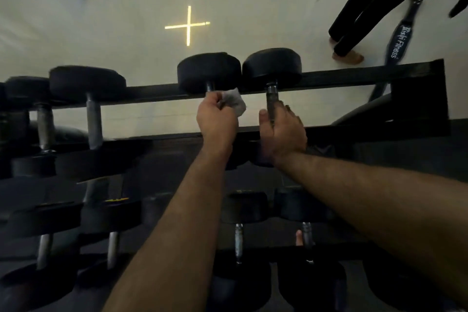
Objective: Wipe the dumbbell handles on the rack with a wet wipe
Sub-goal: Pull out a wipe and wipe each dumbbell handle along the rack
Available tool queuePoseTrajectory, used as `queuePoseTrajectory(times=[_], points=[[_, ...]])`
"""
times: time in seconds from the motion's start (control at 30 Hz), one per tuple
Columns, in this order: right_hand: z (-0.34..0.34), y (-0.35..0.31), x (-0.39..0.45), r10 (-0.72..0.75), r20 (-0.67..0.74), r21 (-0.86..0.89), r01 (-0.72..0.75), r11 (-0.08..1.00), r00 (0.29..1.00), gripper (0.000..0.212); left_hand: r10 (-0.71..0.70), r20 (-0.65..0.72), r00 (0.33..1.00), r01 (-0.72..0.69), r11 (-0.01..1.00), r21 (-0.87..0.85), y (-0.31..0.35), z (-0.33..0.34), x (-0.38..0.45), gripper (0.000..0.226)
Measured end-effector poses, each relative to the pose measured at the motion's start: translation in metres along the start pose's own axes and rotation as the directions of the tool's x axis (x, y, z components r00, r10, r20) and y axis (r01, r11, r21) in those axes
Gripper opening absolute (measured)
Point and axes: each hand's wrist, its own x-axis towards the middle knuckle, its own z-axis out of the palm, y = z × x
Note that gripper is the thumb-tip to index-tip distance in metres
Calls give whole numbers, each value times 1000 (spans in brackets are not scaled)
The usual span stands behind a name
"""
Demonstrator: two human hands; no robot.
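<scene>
Black dumbbells lie across the top tier of a black rack (354,75). My left hand (217,119) grips a white wet wipe (234,102) wrapped around the handle of one dumbbell (209,71); only a short bit of that handle shows near the head. Right beside it, my right hand (283,132) curls around the metal handle (272,100) of the neighbouring dumbbell (272,64), thumb on the handle's left side.
Two more dumbbells (87,83) sit further left on the top tier, and several others (238,210) lie on the lower tier. Behind the rack is a pale floor with a lit cross mark (188,25). A person's legs (354,25) and a lifting belt (397,38) are at the far right.
</scene>
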Motion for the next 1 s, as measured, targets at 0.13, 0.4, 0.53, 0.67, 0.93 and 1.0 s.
queuePoseTrajectory(times=[0.13, 0.4, 0.53, 0.67, 0.93, 1.0], points=[[-26, 43, 19, -40, -56, 227, 52, 972, 998, 60, -54, -101, 993, 35, 983, -181, 7, 49, -23, 37], [-79, 178, 130, -211, 391, -567, 415, 711, 896, 153, -79, -323, 943, -15, 960, -281, 9, 118, -55, 22], [-66, 196, 127, -299, 363, -528, 459, 714, 883, 166, 52, -456, 889, -84, 995, -50, 6, 129, -59, 26], [-63, 199, 129, -337, 335, -503, 469, 726, 880, 163, 66, -423, 904, -35, 996, 81, 7, 135, -55, 20], [-60, 204, 128, -352, 308, -536, 467, 704, 884, 160, 382, -154, 911, -218, 765, 606, 24, 130, -42, 21], [-61, 204, 128, -357, 308, -525, 470, 709, 882, 160, 458, 183, 870, -440, 554, 706, 19, 130, -50, 20]])
